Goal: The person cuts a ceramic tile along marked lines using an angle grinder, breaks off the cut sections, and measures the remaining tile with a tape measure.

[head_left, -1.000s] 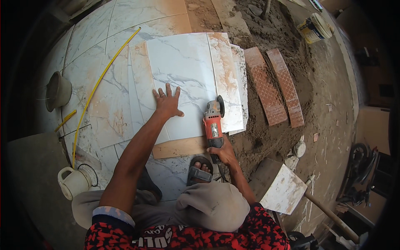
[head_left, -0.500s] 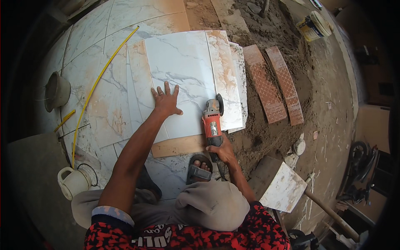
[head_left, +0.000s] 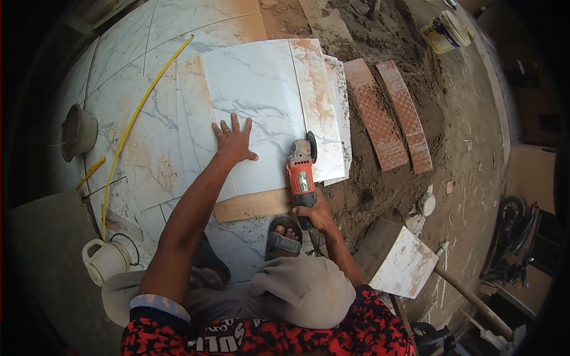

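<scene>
From where I stand, the person is bent over a white marble-patterned tile (head_left: 252, 83) that lies on a stack of stained tiles, its veined face up. The left hand (head_left: 234, 144) rests flat on it, fingers spread wide and gripping nothing. The right hand (head_left: 319, 212) is wrapped around the rear of a red angle grinder (head_left: 301, 177), holding it firmly near the cord. The grinder lies along the tile's lower right part, its dark disc (head_left: 313, 146) standing on edge by the tile's right side; I can't tell whether the disc touches. A tan strip (head_left: 255, 206) shows under the tile's near edge, just ahead of a sandalled foot (head_left: 285, 231). Off to the left, a yellow strip (head_left: 138, 113) curves across the floor tiles, between the stack and a grey bowl (head_left: 82, 132), with a white jug (head_left: 108, 261) nearer the person. On the right, two red-brown patterned strips (head_left: 380, 121) lie side by side on damp-looking soil (head_left: 359, 204).
</scene>
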A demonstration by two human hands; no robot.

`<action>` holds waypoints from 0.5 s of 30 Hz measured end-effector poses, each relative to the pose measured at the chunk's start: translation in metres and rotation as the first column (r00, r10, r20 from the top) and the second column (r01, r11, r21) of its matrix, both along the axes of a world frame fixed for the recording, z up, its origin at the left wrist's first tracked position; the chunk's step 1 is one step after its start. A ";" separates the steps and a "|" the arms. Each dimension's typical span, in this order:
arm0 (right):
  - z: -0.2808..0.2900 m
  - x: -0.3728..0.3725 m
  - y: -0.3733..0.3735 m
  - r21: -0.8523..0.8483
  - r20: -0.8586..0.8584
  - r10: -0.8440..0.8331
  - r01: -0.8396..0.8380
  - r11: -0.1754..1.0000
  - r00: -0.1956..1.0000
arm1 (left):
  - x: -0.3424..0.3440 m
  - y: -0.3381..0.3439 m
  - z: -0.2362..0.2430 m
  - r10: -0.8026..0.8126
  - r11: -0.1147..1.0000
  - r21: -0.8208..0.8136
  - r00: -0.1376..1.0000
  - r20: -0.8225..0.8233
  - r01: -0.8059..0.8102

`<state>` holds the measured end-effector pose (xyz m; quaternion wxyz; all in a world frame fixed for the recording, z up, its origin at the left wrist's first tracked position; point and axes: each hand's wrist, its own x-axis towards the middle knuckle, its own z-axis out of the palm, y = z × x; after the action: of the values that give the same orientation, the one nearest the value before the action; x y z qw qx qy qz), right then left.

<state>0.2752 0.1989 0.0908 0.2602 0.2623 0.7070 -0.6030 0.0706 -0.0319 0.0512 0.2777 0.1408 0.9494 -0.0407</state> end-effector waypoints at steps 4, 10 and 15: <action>-0.005 0.009 0.001 -0.001 -0.022 -0.019 0.019 1.000 1.000 | 0.001 0.003 0.000 0.001 1.000 0.004 1.000 0.015 -0.001; 0.001 0.009 0.000 -0.003 -0.031 -0.006 0.006 1.000 0.999 | 0.000 0.003 0.004 0.005 1.000 -0.009 1.000 0.025 -0.005; -0.004 0.009 -0.001 -0.032 -0.005 -0.025 0.025 0.999 1.000 | 0.001 -0.001 0.002 0.006 1.000 -0.017 1.000 0.027 -0.005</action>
<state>0.2845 0.1979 0.0867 0.2549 0.2652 0.6947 -0.6182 0.0713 -0.0324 0.0535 0.2919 0.1364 0.9455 -0.0462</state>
